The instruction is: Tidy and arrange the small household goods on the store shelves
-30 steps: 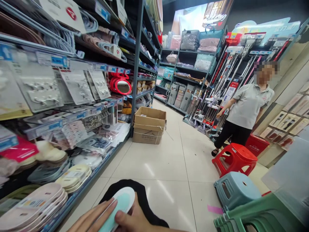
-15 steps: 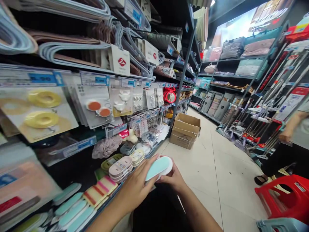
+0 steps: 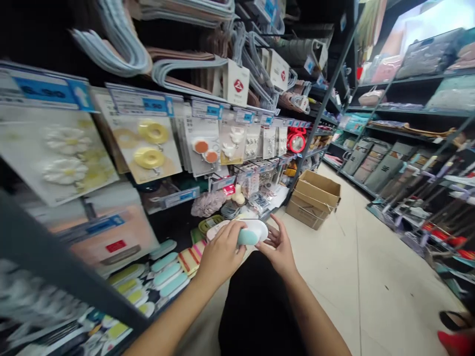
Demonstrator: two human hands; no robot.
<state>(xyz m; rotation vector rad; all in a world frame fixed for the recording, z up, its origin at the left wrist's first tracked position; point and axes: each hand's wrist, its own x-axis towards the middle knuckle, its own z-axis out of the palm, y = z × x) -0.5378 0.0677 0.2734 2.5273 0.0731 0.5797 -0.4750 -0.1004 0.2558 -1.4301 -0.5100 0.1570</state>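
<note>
Both my hands meet in front of the bottom shelf. My left hand [image 3: 221,253] is closed over a flat oval item, teal on one side and white on the other [image 3: 253,233]. My right hand [image 3: 279,247] supports its right end from below with fingers partly spread. Just left of the hands, stacks of similar oval items [image 3: 168,271] in teal, yellow and pink lie on the lowest shelf [image 3: 126,296].
Hanging hook packs [image 3: 148,148] and hangers [image 3: 193,69] fill the shelving on the left. A cardboard box [image 3: 314,197] stands on the tiled aisle floor ahead. Mops and boxes line the right side. A red stool edge [image 3: 458,341] and a person's foot show at bottom right.
My view has swung further left toward the shelf. My hands with the oval item moved up and closer to the shelf; my left hand now wraps over it from above.
</note>
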